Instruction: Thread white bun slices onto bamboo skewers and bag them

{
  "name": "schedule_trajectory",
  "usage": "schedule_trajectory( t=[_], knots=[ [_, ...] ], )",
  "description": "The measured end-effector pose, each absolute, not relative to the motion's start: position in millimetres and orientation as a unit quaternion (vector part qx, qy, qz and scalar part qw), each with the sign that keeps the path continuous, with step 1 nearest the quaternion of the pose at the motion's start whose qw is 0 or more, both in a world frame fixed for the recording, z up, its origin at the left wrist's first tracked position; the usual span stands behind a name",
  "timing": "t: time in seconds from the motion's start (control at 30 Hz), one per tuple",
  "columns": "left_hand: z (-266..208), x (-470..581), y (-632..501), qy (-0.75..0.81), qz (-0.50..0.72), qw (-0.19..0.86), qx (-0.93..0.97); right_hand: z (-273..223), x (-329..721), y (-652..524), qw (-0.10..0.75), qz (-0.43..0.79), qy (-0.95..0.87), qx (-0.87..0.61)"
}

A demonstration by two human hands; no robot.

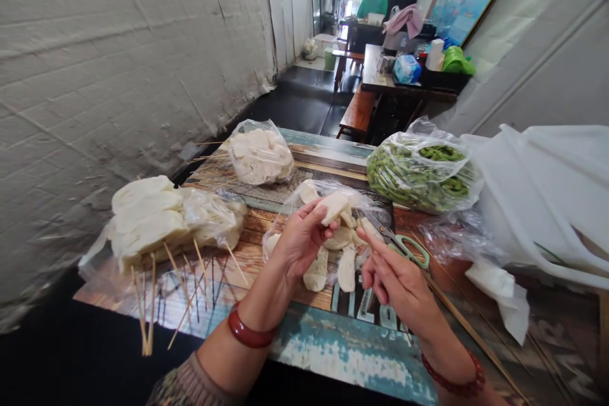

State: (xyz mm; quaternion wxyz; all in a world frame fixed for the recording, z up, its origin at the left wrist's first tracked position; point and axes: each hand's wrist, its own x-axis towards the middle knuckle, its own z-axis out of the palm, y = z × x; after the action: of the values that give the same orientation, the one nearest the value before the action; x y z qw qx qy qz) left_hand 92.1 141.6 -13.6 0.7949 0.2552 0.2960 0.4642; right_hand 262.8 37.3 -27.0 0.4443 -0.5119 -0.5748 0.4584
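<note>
From where I watch, my left hand [302, 238] is pinched shut on a pale, flat slice [333, 206], thumb and fingers clamped on its lower edge so it stands up just above the open plastic bag [304, 203] it came out of. My right hand [397, 276] sits just beside it, fingers closed around something thin. It looks like a bamboo skewer whose point aims at the slice, though I cannot tell for sure, because the fingers hide most of it. The two hands are close but not touching.

Under and between the hands lie more loose slices [333, 257] on the bag's plastic, none of them threaded. To the far left of my left hand is a pile of finished skewers [152, 222], white pieces stacked in plastic with the sticks [147, 311] fanning toward me. Beyond the left hand stands another bag of white slices [261, 153], tied and untouched. Just right of my right hand are green-handled scissors [404, 244] and spare skewers [471, 330] along the wooden table [333, 342]; further off that side is a bag of green beans [421, 174].

My judgement: a good batch is done, but the loose slices and the full bag leave plenty more, so the work is somewhere midway.
</note>
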Motion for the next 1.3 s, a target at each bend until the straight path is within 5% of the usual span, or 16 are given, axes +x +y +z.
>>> schedule_trajectory(
  t=[0.33, 0.8, 1.3],
  knots=[
    [-16, 93, 142, 0.304, 0.499, 0.773, 0.248, -27, 262, 43, 0.436, 0.146, -0.705, -0.540],
    [-13, 97, 140, 0.309, 0.486, 0.780, 0.245, -23, 259, 32, 0.410, 0.272, -0.659, -0.569],
    [-15, 98, 136, 0.307, 0.478, 0.784, 0.250, -15, 256, 33, 0.387, 0.262, -0.664, -0.584]
  ],
)
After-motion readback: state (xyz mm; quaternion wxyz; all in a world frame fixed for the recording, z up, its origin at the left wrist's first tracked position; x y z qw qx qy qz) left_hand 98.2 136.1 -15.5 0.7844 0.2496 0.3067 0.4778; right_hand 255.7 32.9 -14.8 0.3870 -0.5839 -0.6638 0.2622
